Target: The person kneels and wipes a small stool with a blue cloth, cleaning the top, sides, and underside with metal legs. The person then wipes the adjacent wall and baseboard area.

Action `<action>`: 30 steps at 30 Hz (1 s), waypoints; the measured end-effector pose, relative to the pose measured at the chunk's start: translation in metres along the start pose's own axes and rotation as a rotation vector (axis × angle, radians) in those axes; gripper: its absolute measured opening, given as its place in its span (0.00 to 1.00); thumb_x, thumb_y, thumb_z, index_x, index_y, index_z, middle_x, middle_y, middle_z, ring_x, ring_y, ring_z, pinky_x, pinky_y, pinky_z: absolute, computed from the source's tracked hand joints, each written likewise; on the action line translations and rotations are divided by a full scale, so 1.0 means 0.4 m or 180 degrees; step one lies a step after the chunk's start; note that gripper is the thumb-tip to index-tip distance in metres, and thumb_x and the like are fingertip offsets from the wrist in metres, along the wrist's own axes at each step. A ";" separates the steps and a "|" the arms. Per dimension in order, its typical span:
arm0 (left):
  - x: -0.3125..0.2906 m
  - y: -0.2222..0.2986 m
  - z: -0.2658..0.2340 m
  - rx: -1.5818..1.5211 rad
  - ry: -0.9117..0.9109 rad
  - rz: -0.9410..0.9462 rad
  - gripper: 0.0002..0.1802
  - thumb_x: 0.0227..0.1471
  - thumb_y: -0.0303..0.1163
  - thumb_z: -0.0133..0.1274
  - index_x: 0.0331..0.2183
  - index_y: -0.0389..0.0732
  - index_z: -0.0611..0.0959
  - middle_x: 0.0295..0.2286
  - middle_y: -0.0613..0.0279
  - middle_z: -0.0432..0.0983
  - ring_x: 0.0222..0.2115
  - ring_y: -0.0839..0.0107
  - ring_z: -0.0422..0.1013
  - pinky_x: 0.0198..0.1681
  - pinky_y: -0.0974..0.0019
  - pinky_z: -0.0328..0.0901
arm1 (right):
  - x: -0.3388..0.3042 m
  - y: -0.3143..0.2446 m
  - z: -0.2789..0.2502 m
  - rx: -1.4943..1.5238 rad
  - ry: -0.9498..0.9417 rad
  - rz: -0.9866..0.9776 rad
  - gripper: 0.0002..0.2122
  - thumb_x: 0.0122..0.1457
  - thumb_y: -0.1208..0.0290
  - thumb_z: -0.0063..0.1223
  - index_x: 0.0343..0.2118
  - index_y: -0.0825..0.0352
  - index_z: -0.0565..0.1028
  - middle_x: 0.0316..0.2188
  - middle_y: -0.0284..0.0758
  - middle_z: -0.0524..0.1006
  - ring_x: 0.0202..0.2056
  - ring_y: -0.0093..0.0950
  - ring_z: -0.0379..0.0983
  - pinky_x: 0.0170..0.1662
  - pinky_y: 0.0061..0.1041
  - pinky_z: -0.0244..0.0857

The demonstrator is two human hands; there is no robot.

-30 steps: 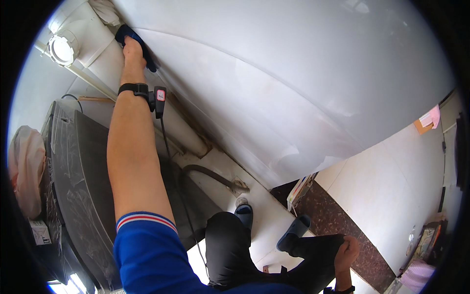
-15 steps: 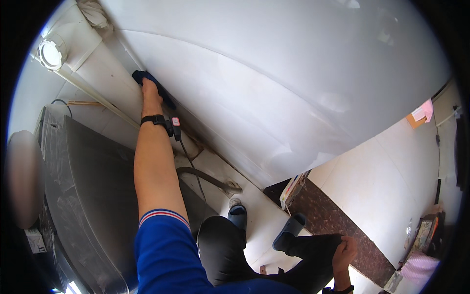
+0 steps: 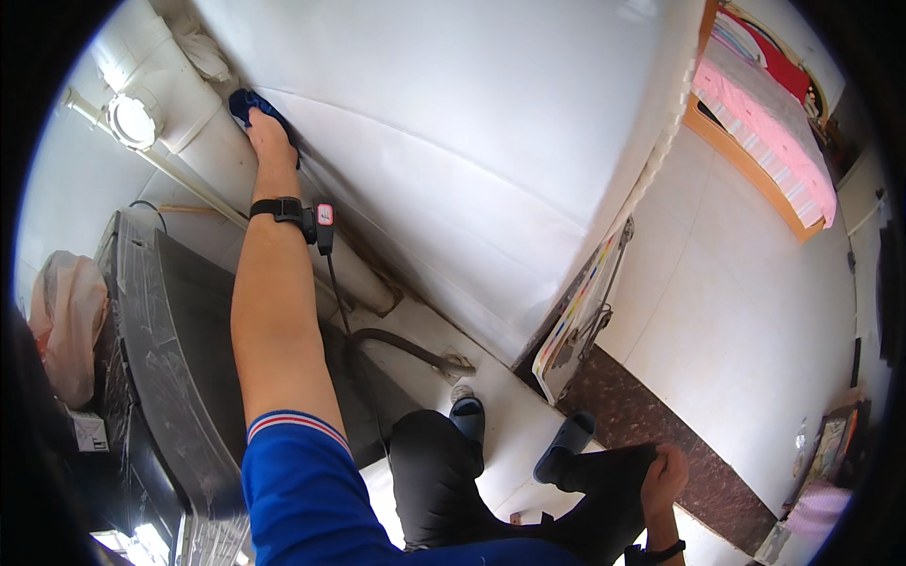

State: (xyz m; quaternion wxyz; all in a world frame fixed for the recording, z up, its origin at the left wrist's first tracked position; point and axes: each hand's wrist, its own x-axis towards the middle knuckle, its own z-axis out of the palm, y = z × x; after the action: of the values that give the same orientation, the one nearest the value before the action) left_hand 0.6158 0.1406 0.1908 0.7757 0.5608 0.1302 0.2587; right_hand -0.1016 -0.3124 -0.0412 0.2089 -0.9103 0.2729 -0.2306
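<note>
My left hand (image 3: pixel 271 141) is stretched far out at the upper left, closed on a dark blue cloth (image 3: pixel 243 101). It presses the cloth against the lower part of a white tiled wall (image 3: pixel 444 123), beside a thick white pipe. The cloth shows past the fingers on both sides, and the fingertips are partly hidden. My right hand (image 3: pixel 666 474) rests on my bent right knee, its fingers curled loosely with nothing visible in them. A black strap with a small device (image 3: pixel 321 219) and a cable sits on my left wrist.
A dark washing machine (image 3: pixel 189 311) stands at the left, with a plastic bag (image 3: pixel 71 316) beside it. A grey drain hose (image 3: pixel 406 342) runs to the floor. Past the doorway at the right are a dark stone threshold (image 3: pixel 651 410) and a pink-covered bed (image 3: pixel 764 123).
My left hand has moved the cloth farther away along the wall, up and left in the picture. The view has shifted, bringing the bed into sight. My right hand stays on the knee.
</note>
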 end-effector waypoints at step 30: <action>-0.348 0.076 0.020 0.0430 -0.0120 0.0608 0.39 0.69 0.54 0.39 0.60 0.24 0.71 0.60 0.38 0.70 0.58 0.47 0.69 0.62 0.53 0.63 | -0.013 -0.039 -0.030 0.0430 0.0331 -0.0210 0.06 0.53 0.84 0.50 0.31 0.67 0.77 0.27 0.42 0.78 0.31 0.45 0.75 0.35 0.41 0.70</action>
State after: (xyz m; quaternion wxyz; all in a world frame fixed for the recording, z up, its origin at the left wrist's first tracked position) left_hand 0.4960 0.0651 0.2097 0.7103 0.6264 0.0786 0.3115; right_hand -0.1057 -0.3006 -0.0251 0.2477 -0.8895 0.2371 -0.3021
